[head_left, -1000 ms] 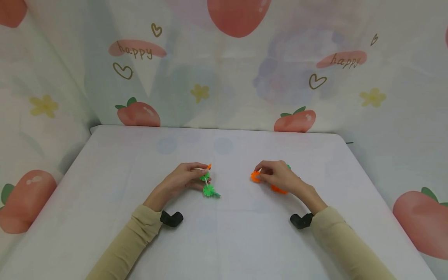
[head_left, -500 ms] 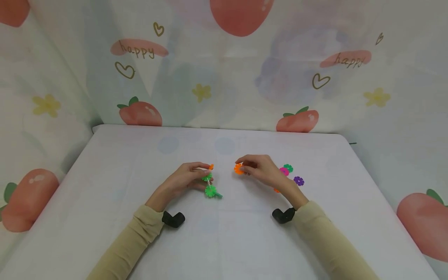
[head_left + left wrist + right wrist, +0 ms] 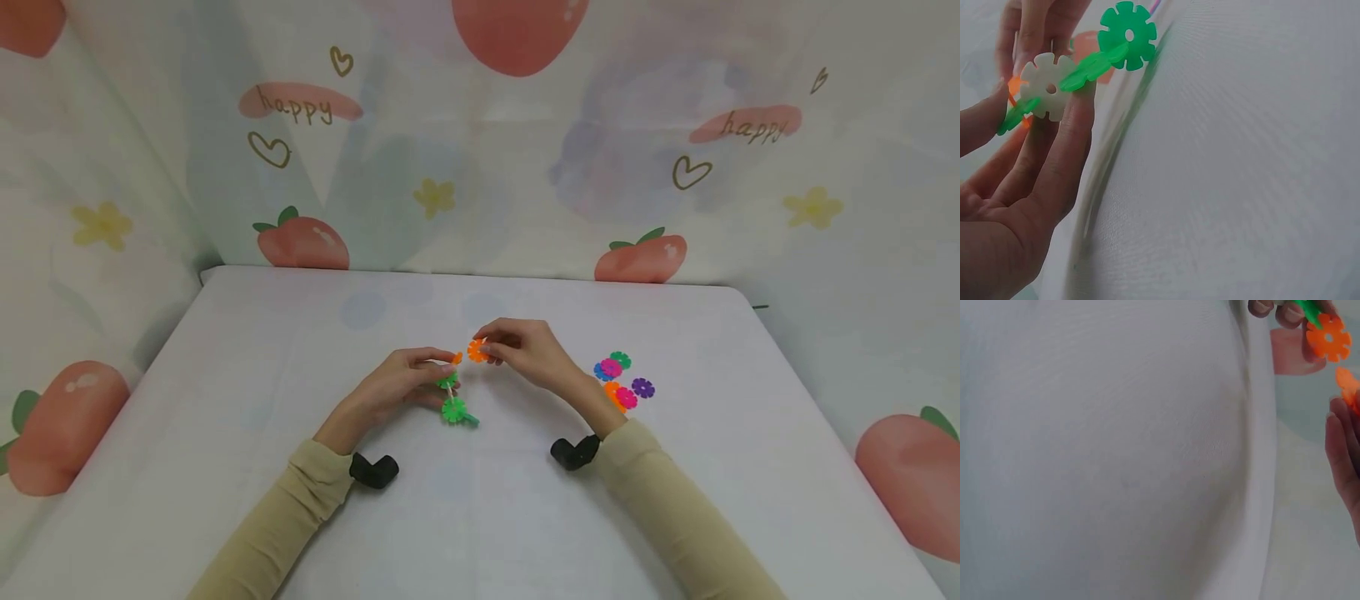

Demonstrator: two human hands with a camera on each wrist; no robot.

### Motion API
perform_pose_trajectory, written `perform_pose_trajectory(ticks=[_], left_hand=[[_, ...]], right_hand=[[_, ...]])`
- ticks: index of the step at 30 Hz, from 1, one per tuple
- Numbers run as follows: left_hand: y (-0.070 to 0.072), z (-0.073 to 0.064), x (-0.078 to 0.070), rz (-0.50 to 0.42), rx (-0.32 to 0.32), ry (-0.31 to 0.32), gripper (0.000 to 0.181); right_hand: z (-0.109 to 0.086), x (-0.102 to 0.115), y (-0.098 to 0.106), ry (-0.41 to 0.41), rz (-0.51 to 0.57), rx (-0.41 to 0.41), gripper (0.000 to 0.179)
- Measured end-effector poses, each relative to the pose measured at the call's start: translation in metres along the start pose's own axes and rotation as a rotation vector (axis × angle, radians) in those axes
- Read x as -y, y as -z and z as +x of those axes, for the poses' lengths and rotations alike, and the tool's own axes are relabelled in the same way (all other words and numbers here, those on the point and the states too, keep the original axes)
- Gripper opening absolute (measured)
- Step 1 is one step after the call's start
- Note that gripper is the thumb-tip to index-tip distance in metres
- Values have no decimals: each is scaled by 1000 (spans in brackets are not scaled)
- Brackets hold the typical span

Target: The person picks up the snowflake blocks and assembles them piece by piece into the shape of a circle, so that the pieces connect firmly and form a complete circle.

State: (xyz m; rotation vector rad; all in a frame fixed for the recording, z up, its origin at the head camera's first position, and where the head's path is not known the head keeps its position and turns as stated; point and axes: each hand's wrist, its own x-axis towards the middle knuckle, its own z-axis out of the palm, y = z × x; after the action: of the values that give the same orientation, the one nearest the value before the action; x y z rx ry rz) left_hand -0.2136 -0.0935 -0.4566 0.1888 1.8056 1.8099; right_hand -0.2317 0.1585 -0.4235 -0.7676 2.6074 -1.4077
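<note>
My left hand [image 3: 390, 385] holds a chain of interlocking snowflake discs between thumb and fingers. In the left wrist view, the chain shows a white disc [image 3: 1036, 80] between two light green discs, and a darker green disc [image 3: 1141, 49] at its far end. At the chain's other end is an orange disc [image 3: 1338, 348], facing the camera in the right wrist view. My right hand [image 3: 528, 350] pinches a second orange disc [image 3: 476, 350] by its edge. This disc is close to the chain's orange one, with a small gap visible in the right wrist view.
On the white table [image 3: 300, 333], right of my right forearm, lie several loose discs, among them a purple disc [image 3: 642, 388], a pink disc [image 3: 626, 398] and a green disc [image 3: 620, 359]. A patterned cloth [image 3: 495, 225] hangs behind the table.
My right hand has moved left from the loose discs with the orange disc in its fingers, up to the chain. My left hand has stayed nearly still, holding the chain.
</note>
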Motion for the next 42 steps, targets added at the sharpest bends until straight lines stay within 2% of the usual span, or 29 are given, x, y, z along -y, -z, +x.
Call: perform_pose_trajectory(ticks=[7, 13, 19, 24, 28, 36, 42], left_hand=[[-2, -1, -2, 11, -10, 8, 41], [-2, -2, -1, 33, -11, -14, 40], [-2, -1, 1, 46, -8, -35, 40], [-3, -1, 1, 108, -37, -54, 41], [-6, -1, 0, 120, -65, -57, 42], [-7, 1, 2, 119, -102, -60, 40], [-8, 2, 2, 119, -71, -50, 40]], right_hand=[[6, 5, -5, 29, -2, -4, 18], [8, 7, -9, 35, 19, -20, 17], [9, 9, -14, 35, -16, -17, 17], [11, 9, -15, 72, -21, -17, 17], [14, 8, -15, 91, -7, -5, 17], [19, 8, -16, 2, 18, 41, 17], [17, 5, -19, -11, -11, 41, 18]])
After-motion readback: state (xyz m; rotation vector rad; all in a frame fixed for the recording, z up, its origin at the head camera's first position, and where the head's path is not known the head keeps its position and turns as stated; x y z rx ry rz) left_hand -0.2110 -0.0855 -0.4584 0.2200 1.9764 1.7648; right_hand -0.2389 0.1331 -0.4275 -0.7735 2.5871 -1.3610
